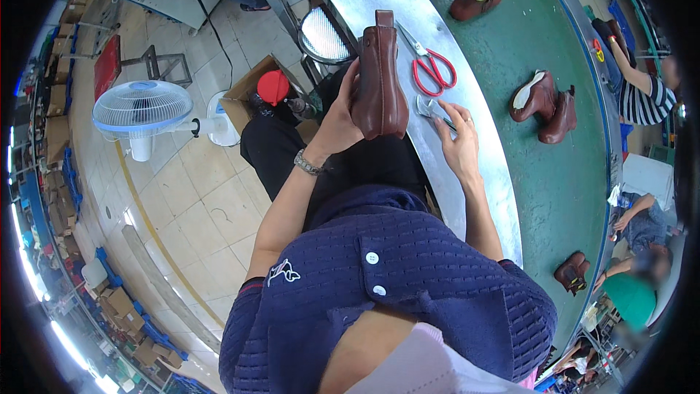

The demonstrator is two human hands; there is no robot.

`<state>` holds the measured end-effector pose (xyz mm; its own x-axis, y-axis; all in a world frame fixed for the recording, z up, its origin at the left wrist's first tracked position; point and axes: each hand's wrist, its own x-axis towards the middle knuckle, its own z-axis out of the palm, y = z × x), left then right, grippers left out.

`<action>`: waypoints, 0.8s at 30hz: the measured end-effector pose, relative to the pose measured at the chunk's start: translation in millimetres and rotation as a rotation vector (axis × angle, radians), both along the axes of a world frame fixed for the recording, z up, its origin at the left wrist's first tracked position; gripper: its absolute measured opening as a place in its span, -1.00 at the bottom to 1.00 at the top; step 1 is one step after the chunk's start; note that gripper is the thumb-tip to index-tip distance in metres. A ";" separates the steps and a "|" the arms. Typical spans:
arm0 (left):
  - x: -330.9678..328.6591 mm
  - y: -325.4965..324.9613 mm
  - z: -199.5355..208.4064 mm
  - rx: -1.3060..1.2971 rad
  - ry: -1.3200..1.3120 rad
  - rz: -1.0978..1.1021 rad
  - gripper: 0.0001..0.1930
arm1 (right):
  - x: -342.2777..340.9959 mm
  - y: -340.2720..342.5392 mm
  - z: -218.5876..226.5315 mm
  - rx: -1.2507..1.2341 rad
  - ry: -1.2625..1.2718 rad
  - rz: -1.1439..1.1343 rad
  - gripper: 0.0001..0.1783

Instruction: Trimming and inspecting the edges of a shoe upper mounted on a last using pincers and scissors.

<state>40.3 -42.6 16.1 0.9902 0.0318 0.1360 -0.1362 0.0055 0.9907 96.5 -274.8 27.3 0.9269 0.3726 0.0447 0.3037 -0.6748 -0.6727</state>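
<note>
My left hand [340, 118] is wrapped round a brown leather ankle boot [379, 87], holding it up over my lap beside the metal bench edge [474, 153]. A pull tab stands at the boot's upper end. My right hand [459, 135] is over the metal surface with its fingers curled together at a small clear container [424, 106]. A thin dark piece shows under those fingers, too small to name. Just beyond this hand lies a pair of scissors [434, 73] with red handles, its blades pointing away from me.
Several brown boots, such as a pair [543, 106], stand on the green conveyor belt [503, 44] to the right. At left are a fan [142, 109] and a cardboard box [235, 113] with a red-lidded container [273, 87]. Other people [645, 95] sit across the belt.
</note>
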 end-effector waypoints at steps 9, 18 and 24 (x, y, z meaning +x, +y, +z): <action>-5.0 -14.8 -5.3 0.050 0.034 -0.053 0.17 | -7.1 24.5 85.1 0.288 0.392 0.308 -0.25; -35.7 -7.4 -33.1 -0.290 0.450 0.090 0.04 | -23.1 -26.2 44.7 0.487 0.614 -0.184 -0.58; -26.5 -6.1 20.4 -0.757 0.388 0.023 -0.19 | -53.0 -35.5 38.7 0.777 0.609 -0.104 -0.47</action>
<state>13.8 -48.7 36.5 0.9603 -0.0017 -0.2791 0.2039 0.6869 0.6975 43.6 -310.3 65.9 0.8994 0.3567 -0.2525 -0.2761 0.0157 -0.9610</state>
